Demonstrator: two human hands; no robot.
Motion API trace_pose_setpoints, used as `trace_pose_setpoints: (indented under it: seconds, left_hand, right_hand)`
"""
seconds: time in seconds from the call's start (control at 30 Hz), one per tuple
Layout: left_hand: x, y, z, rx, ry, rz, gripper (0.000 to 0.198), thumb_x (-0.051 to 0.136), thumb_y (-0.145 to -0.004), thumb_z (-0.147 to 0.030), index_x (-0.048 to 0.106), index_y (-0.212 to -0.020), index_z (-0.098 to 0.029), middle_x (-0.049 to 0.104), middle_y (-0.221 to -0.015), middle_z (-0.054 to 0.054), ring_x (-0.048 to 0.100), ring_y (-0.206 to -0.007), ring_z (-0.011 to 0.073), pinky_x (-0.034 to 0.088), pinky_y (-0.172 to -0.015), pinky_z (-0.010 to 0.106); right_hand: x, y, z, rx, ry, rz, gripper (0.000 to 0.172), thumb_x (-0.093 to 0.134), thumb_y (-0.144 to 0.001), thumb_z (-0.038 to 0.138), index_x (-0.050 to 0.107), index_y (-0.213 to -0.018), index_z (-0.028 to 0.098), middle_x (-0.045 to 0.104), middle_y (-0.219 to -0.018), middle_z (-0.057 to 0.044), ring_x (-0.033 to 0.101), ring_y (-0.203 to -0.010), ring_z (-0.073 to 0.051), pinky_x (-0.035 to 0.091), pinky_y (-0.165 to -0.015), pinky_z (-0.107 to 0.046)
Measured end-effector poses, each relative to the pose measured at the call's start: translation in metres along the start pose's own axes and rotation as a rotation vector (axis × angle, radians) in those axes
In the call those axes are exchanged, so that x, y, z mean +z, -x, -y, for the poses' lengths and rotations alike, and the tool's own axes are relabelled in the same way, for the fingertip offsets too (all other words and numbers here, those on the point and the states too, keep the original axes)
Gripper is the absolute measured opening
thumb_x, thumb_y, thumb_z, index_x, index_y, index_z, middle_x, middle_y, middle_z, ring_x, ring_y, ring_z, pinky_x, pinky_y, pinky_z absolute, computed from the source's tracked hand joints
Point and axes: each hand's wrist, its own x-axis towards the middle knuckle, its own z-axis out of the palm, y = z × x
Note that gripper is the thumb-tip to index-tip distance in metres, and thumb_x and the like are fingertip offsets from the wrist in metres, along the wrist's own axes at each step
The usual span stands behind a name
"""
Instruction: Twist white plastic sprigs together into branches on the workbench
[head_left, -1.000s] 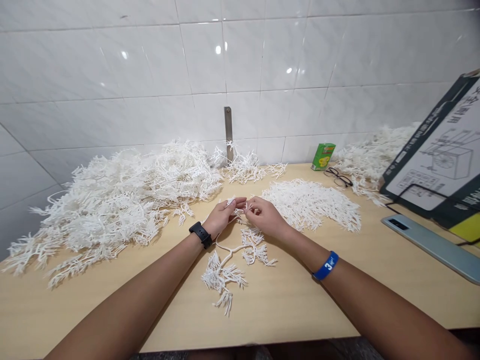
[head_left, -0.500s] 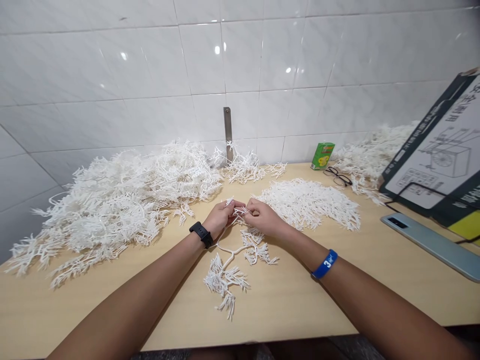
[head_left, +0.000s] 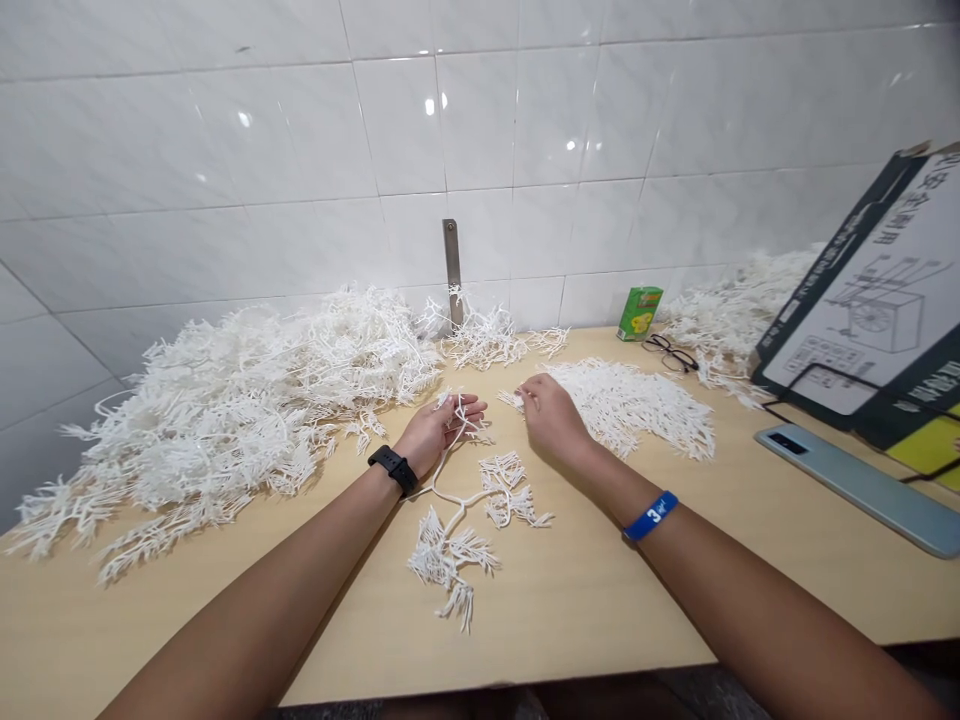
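Observation:
A white plastic branch [head_left: 451,497] with feathery tips lies on the table and reaches up into my left hand [head_left: 439,428]. The thumb presses its upper stem against the palm, with the fingers stretched to the right. To the right, my right hand [head_left: 553,415] is closed in a pinch, with a small white sprig [head_left: 510,399] showing at its fingertips. This hand is at the left edge of a flat heap of white sprigs [head_left: 637,410]. Its lower fingers are partly hidden.
A big pile of white branches [head_left: 277,390] covers the left; a smaller pile [head_left: 739,300] is at the far right. A green box [head_left: 640,313], glasses [head_left: 670,353], a phone [head_left: 855,488] and a large carton [head_left: 862,310] stand or lie right. A metal strip [head_left: 451,265] rises by the tiled wall.
My right hand has moved away from my left, to the right, with a small sprig at its fingertips. The left hand's fingers have opened out, while its thumb stays on the branch.

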Motion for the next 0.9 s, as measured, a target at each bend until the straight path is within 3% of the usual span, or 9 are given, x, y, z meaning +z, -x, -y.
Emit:
trace_pose_setpoints:
  seconds: [0.07,0.13,0.27,0.4,0.5,0.57,0.8,0.9]
  left_hand:
    - [0.002,0.002,0.001,-0.018,-0.028,0.020,0.029,0.050,-0.094,-0.033,0.066,-0.106,-0.011,0.066,-0.120,0.018,0.068,-0.099,0.0214,0.049,-0.095,0.037]
    - [0.003,0.003,0.002,-0.031,-0.054,0.058,0.031,0.055,-0.091,-0.034,0.066,-0.108,-0.011,0.066,-0.120,0.017,0.067,-0.102,0.0223,0.046,-0.097,0.037]
    - [0.001,0.003,0.007,-0.011,-0.133,0.192,0.034,0.067,-0.082,-0.039,0.070,-0.100,-0.011,0.072,-0.106,0.016,0.067,-0.097,0.0233,0.044,-0.097,0.037]
    - [0.000,0.000,0.014,0.033,-0.284,0.231,0.035,0.072,-0.075,-0.044,0.073,-0.091,-0.014,0.073,-0.097,0.010,0.065,-0.092,0.0218,0.045,-0.092,0.034]
    - [0.002,-0.001,0.015,0.045,-0.300,0.283,0.037,0.071,-0.074,-0.050,0.073,-0.083,-0.014,0.073,-0.088,0.009,0.064,-0.086,0.0212,0.046,-0.088,0.033]
    - [0.004,0.000,0.014,0.056,-0.283,0.298,0.039,0.068,-0.075,-0.052,0.072,-0.080,-0.014,0.072,-0.085,0.009,0.064,-0.085,0.0208,0.046,-0.087,0.032]
    - [0.005,0.003,0.008,0.093,-0.239,0.109,0.045,0.065,-0.079,-0.053,0.070,-0.098,-0.013,0.072,-0.095,0.011,0.065,-0.084,0.0176,0.048,-0.080,0.028]
    - [0.004,0.002,0.009,0.087,-0.198,0.060,0.042,0.066,-0.079,-0.050,0.068,-0.096,-0.011,0.072,-0.084,0.009,0.064,-0.072,0.0144,0.049,-0.075,0.027]
  right_hand:
    - [-0.003,-0.004,-0.007,0.008,0.084,-0.082,0.034,0.041,-0.084,0.010,0.065,-0.107,0.014,0.058,-0.114,-0.015,0.052,-0.109,-0.027,0.041,-0.096,-0.041]
    - [-0.004,-0.004,-0.006,-0.003,0.071,-0.085,0.038,0.042,-0.085,0.011,0.063,-0.117,0.015,0.057,-0.119,-0.014,0.050,-0.116,-0.027,0.039,-0.101,-0.042]
    - [0.002,0.005,0.008,-0.096,-0.176,0.121,0.033,0.049,-0.091,0.032,0.062,-0.119,0.021,0.058,-0.122,-0.009,0.054,-0.114,-0.022,0.043,-0.098,-0.036]
    - [0.008,0.011,0.019,-0.219,-0.200,0.284,0.027,0.060,-0.086,0.039,0.067,-0.105,0.021,0.062,-0.113,-0.007,0.058,-0.103,-0.019,0.044,-0.090,-0.033]
    - [0.005,0.011,0.021,-0.238,-0.117,0.230,0.017,0.058,-0.088,0.034,0.067,-0.086,0.019,0.064,-0.099,-0.006,0.058,-0.090,-0.018,0.043,-0.082,-0.031]
    - [0.002,0.010,0.021,-0.233,-0.095,0.205,0.020,0.054,-0.090,0.030,0.064,-0.077,0.018,0.063,-0.093,-0.005,0.057,-0.083,-0.016,0.041,-0.076,-0.029]
    - [0.008,0.013,0.026,-0.174,-0.151,0.303,0.019,0.052,-0.086,0.024,0.059,-0.070,0.017,0.054,-0.083,-0.002,0.051,-0.072,-0.013,0.037,-0.067,-0.027]
    - [0.013,0.013,0.031,-0.136,-0.203,0.345,0.020,0.051,-0.084,0.023,0.057,-0.065,0.017,0.049,-0.080,-0.001,0.049,-0.070,-0.012,0.036,-0.065,-0.026]
